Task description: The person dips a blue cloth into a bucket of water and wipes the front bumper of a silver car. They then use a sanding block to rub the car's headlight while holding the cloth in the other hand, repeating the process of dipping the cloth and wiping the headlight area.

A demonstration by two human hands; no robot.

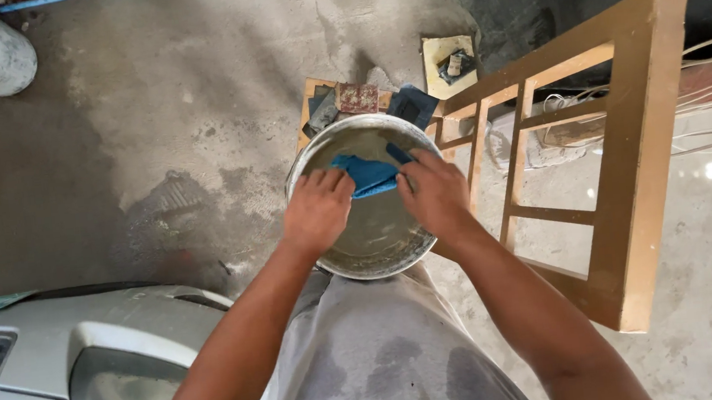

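My blue cloth [368, 175] looks soft and matt; the metal bucket [378, 250] dull grey; right frame [622, 157] smooth painted wood.

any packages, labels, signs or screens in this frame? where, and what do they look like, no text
No signs, screens or clear labels.
Small flat packet or pad: on the floor stack just beyond the bucket, rectangular, reddish-brown, speckled; too blurred to tell if it is packaging.
Pale yellow square board: on the floor beyond that stack, with a small dark item on it.
Left hand and right hand hold a blue cloth over the bucket.
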